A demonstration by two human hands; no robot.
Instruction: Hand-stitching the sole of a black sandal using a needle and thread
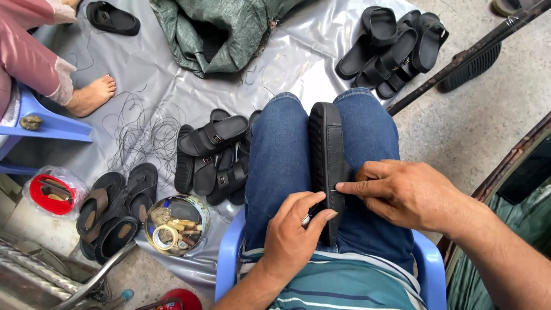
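Observation:
A black sandal (326,143) stands on its edge, clamped between my knees in blue jeans (278,155). My left hand (293,232) grips its near end, thumb and fingers wrapped on the sole. My right hand (404,192) rests on my right thigh, with the index finger pressed against the strap side of the sandal, where a small needle-like point seems to show.
A pile of black sandals (213,155) lies on the grey plastic sheet (160,74) left of my knees, another pile (396,49) at the far right. A round tin of tools and tape (175,224), brown sandals (112,209), loose black thread (143,135), a green sack (221,31), another person's foot (92,95).

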